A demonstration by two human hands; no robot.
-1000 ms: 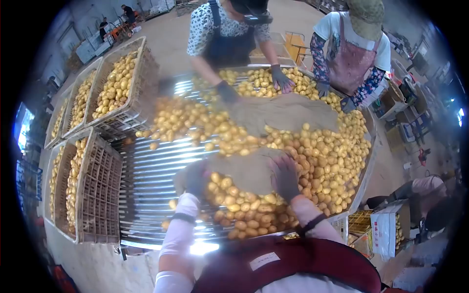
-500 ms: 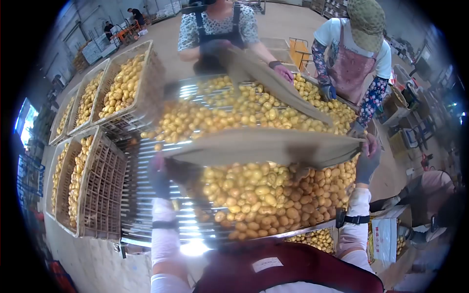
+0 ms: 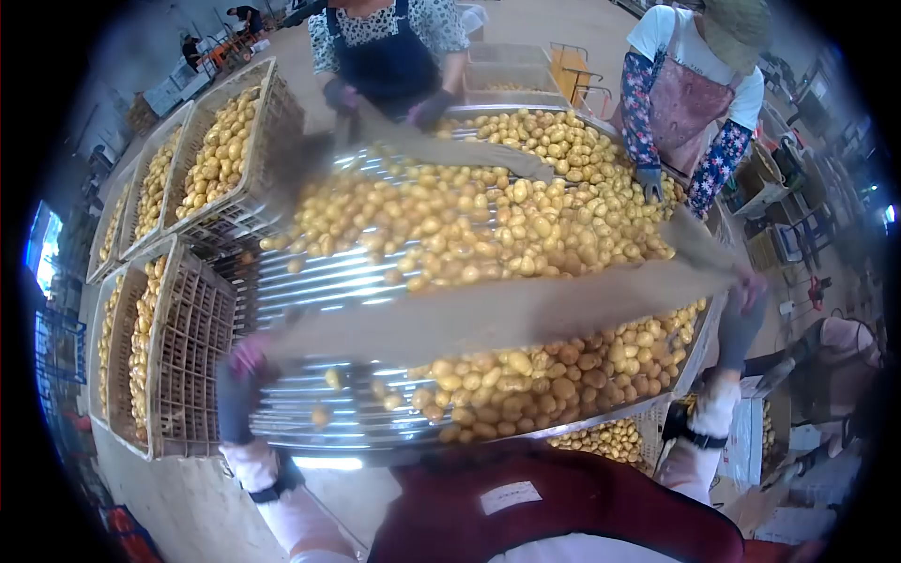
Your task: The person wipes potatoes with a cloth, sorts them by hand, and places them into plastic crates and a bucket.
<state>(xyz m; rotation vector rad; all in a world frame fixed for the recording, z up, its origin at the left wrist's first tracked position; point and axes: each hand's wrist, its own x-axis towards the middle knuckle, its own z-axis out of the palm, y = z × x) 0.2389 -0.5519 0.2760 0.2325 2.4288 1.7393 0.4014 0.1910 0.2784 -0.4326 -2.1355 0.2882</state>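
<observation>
"What's changed in the head view?"

"You've spread the cloth (image 3: pixel 460 321). A second ago it was bunched on the potatoes (image 3: pixel 563 225) under both palms; now it stretches over them, from the left part of the tabletop (image 3: pixel 328 293) to just past its right edge."

"And my hands?"

"Your left hand (image 3: pixel 237 389) has swung outward to near the near-left corner, fingers closed on one end. Your right hand (image 3: pixel 741 327) is closed on the other, beyond the right edge. The middle is blurred, so I can't tell where it touches the potatoes."

"What does that give me?"

"A longer reach across the pile, I'd judge, though less pressure at any one spot. A few loose potatoes lie on the bars by the near edge. Across from you, a co-worker (image 3: pixel 385 52) holds a second cloth (image 3: pixel 450 148)."
</observation>
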